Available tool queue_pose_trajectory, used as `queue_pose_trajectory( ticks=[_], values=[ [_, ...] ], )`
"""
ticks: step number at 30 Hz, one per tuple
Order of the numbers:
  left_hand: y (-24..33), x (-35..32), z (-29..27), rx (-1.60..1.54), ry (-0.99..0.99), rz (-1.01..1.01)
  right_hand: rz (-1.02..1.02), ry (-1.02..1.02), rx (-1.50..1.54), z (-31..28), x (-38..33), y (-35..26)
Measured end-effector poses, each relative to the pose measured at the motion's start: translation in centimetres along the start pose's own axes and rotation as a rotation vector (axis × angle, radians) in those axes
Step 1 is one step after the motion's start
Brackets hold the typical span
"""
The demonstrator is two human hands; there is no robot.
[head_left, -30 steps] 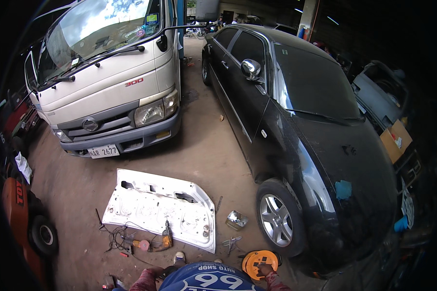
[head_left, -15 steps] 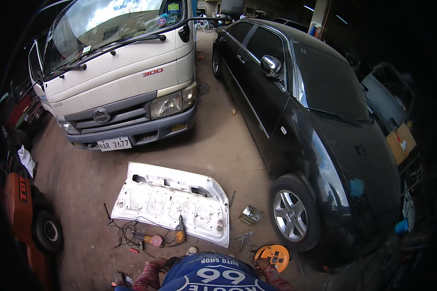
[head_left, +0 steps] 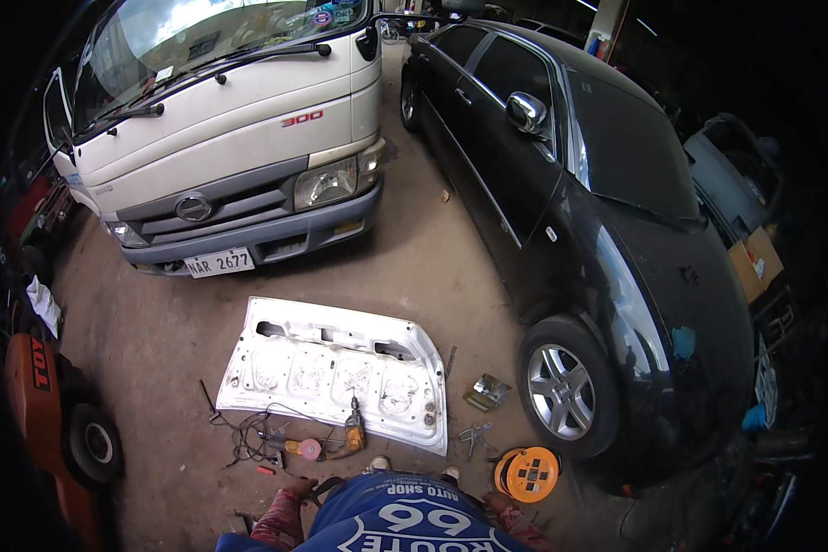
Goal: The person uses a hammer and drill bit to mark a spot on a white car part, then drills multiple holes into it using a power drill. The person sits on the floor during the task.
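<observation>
My left hand hangs low at my left side, beside a dark strap-like thing; its fingers are too small to make out. At my right side, my right hand is nearest to an orange cable reel on the floor, and its fingers do not show clearly. Ahead of my feet lies a white metal vehicle panel with cut-outs along its far side. A yellow power drill rests at its near edge, its bit over the panel. Left of the drill lies an angle grinder with a pinkish disc, among tangled black cables.
A white truck stands ahead on the left, a black car along the right. Locking pliers and a shiny rectangular container lie right of the panel. An orange wheeled machine stands at far left.
My view has shifted slightly, so the panel, tools and reel sit a little further right in the picture. Both hands stay low at my sides. Nothing on the floor has visibly been moved.
</observation>
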State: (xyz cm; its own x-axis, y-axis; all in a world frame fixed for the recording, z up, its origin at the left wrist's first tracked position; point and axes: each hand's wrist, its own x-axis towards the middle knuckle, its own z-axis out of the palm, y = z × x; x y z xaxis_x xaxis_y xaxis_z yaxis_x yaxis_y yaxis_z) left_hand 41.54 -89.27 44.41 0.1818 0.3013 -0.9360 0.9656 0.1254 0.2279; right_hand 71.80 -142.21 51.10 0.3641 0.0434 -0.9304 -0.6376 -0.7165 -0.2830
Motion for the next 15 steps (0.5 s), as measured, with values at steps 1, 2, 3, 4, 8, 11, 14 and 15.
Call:
queue_pose_trajectory(
  ticks=[1, 2, 3, 4, 8, 11, 14, 15],
  values=[
    [0.2, -0.1, -0.4, 0.000, 0.021, -0.002, 0.009, 0.005, 0.022, 0.2, 0.9, 1.2],
    [0.4, -0.1, -0.6, -0.008, 0.006, 0.032, -0.071, -0.011, -0.064, 0.5, 1.8, 2.7],
    [0.5, -0.1, -0.8, -0.014, 0.003, 0.042, -0.146, -0.040, -0.228, 0.5, 2.7, 3.8],
    [0.6, -0.1, -1.0, -0.019, 0.007, 0.024, -0.211, -0.035, -0.204, 0.5, 3.5, 4.6],
    [0.7, 0.3, -1.6, 0.005, -0.006, 0.091, -0.209, -0.009, -0.182, 0.6, 3.4, 3.8],
    [1.0, 0.4, -2.2, 0.017, 0.000, 0.097, 0.001, 0.067, 0.163, 1.2, 0.3, -0.4],
    [1.5, 0.2, -3.0, 0.005, -0.002, 0.086, 0.017, 0.094, 0.189, 2.2, -3.5, -3.6],
    [1.6, 0.1, -3.2, -0.017, -0.004, 0.064, 0.006, 0.084, 0.187, 2.6, -4.3, -4.3]
  ],
)
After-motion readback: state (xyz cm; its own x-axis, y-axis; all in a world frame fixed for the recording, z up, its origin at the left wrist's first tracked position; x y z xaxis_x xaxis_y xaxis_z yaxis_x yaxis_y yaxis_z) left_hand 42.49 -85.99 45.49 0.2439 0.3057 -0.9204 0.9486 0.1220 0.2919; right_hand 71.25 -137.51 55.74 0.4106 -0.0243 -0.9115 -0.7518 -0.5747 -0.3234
